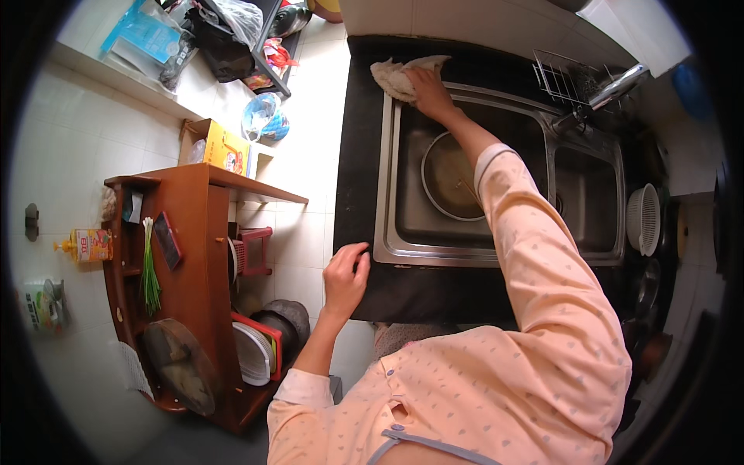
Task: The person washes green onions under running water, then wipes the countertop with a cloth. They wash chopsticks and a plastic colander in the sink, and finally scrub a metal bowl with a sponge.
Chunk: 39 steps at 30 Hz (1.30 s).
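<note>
My right hand (429, 92) presses on a cream cloth (395, 80) at the back left corner of the sink, where the black countertop (360, 157) meets the steel rim. Beside the near left corner of the stainless steel double sink (386, 232) is my left hand (347, 276), empty, its fingers loosely curled over the counter's left edge. A round metal pan (450, 174) with cloudy liquid and a thin utensil in it sits in the larger basin, partly hidden by my right arm.
A wire rack (561, 81) stands behind the chrome faucet (616, 90). At right is a white plastic colander (643, 220). The wooden cabinet (192, 244) at left bears green onions (150, 267), a phone (167, 240) and a round chopping board (179, 365). A blue bin (265, 118) stands on the floor.
</note>
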Each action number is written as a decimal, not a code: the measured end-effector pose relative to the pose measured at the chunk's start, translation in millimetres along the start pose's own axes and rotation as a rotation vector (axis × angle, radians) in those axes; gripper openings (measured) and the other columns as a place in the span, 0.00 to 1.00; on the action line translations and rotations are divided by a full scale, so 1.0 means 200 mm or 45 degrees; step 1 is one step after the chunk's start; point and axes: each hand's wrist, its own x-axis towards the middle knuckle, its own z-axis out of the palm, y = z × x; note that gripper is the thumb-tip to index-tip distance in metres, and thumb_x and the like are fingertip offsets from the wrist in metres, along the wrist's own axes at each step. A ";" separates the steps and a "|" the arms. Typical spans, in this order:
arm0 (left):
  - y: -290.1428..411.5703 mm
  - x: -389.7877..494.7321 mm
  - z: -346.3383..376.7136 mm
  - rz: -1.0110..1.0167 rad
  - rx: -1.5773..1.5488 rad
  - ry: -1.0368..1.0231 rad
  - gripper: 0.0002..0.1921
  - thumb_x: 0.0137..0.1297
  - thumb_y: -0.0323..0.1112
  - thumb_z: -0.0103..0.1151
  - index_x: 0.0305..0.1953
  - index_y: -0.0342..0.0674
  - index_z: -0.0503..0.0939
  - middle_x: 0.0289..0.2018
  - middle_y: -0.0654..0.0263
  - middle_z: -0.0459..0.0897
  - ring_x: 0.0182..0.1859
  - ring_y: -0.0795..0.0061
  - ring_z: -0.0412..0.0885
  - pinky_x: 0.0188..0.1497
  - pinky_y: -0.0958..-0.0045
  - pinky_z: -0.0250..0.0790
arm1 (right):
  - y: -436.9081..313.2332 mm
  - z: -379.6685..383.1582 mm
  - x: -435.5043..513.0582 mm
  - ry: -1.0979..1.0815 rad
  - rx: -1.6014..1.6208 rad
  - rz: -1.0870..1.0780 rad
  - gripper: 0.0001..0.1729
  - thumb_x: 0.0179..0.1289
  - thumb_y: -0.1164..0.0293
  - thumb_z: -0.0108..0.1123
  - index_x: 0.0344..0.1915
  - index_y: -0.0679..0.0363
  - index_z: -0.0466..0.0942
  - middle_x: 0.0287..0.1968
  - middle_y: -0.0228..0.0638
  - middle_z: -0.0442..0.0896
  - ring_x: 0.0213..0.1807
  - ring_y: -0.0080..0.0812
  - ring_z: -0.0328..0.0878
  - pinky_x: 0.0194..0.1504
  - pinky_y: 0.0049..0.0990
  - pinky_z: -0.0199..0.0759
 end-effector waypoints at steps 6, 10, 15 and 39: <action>0.13 0.15 0.14 0.279 -0.014 -0.196 0.05 0.55 0.24 0.55 0.33 0.34 0.76 0.30 0.56 0.79 0.32 0.59 0.78 0.34 0.69 0.71 | 0.17 -0.21 -0.08 -0.035 0.170 0.230 0.30 0.40 0.73 0.66 0.48 0.56 0.69 0.47 0.43 0.73 0.52 0.48 0.66 0.53 0.38 0.60; 0.09 0.08 0.16 0.264 0.050 -0.277 0.04 0.55 0.25 0.55 0.33 0.34 0.76 0.29 0.58 0.79 0.31 0.61 0.78 0.32 0.70 0.71 | 0.36 -0.39 -0.32 0.118 -0.124 0.352 0.27 0.42 0.75 0.64 0.46 0.57 0.69 0.45 0.44 0.74 0.51 0.48 0.67 0.51 0.39 0.63; 0.09 0.02 0.19 0.231 0.029 -0.349 0.04 0.55 0.26 0.56 0.33 0.35 0.77 0.29 0.58 0.79 0.29 0.63 0.79 0.30 0.72 0.70 | 0.68 -0.79 -0.81 0.058 -0.585 0.641 0.23 0.45 0.81 0.56 0.45 0.60 0.68 0.49 0.44 0.71 0.52 0.50 0.66 0.50 0.40 0.64; 0.17 -0.20 0.10 0.238 0.001 -0.286 0.04 0.56 0.29 0.54 0.31 0.36 0.76 0.29 0.57 0.79 0.32 0.55 0.77 0.35 0.63 0.70 | -0.29 -1.01 -1.15 -0.053 0.942 1.374 0.20 0.48 0.80 0.56 0.46 0.62 0.70 0.40 0.34 0.77 0.42 0.25 0.73 0.43 0.23 0.66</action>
